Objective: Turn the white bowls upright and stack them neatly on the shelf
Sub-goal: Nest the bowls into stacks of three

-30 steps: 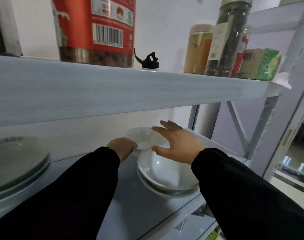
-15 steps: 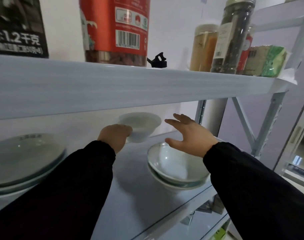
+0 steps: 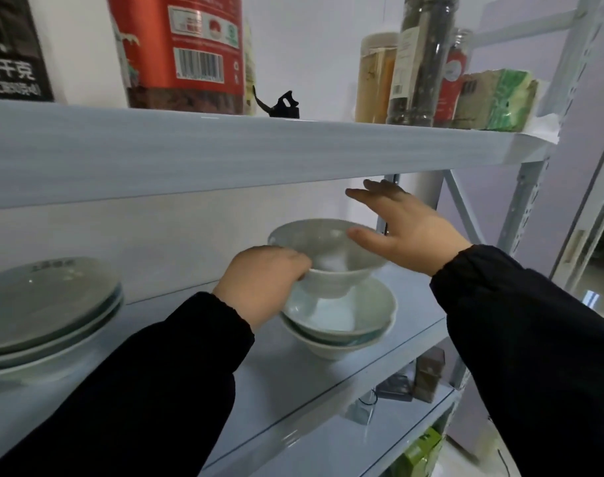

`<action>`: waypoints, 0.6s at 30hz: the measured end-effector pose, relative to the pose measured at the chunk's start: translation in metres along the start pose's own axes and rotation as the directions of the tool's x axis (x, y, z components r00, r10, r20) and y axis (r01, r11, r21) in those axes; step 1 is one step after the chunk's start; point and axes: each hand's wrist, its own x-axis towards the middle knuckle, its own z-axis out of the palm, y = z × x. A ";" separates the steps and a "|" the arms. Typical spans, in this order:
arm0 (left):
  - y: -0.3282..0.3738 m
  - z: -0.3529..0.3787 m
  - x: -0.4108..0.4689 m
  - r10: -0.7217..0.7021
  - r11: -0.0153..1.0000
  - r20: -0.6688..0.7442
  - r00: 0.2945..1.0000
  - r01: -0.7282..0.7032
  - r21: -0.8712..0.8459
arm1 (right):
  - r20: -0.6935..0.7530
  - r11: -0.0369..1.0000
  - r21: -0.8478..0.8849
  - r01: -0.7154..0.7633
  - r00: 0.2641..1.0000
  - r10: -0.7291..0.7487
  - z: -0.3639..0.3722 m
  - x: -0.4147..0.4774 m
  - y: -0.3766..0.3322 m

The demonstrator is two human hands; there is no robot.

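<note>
My left hand (image 3: 262, 280) grips the near rim of an upright white bowl (image 3: 331, 259) and holds it just above a stack of two upright white bowls (image 3: 342, 325) on the middle shelf (image 3: 293, 383). The held bowl's foot sits over the top bowl's opening; whether it touches is unclear. My right hand (image 3: 407, 228) hovers open beside the held bowl's right rim, fingers spread, thumb close to the rim.
A stack of pale green plates (image 3: 46, 304) lies on the same shelf at the left. The upper shelf board (image 3: 259, 149) hangs close overhead with jars and packets on it. A metal upright (image 3: 527, 208) stands at the right. Lower shelves hold small boxes.
My left hand has carried the bowl from the back of the shelf rightward to above the stack. My right hand has risen and stayed open beside it.
</note>
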 end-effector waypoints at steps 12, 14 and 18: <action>0.014 0.036 -0.015 0.158 0.985 -0.017 0.987 -0.159 -0.067 | 0.147 0.995 0.098 -0.021 0.989 0.007 0.038 -0.031 0.035; 0.013 0.037 -0.018 0.196 0.980 -0.039 0.980 -0.197 -0.036 | 0.165 0.994 0.111 -0.013 0.986 -0.005 0.044 -0.032 0.039; 0.005 0.046 -0.034 0.140 0.985 0.047 0.989 -0.134 -0.109 | 0.165 0.987 0.158 0.002 0.986 -0.029 0.054 -0.032 0.049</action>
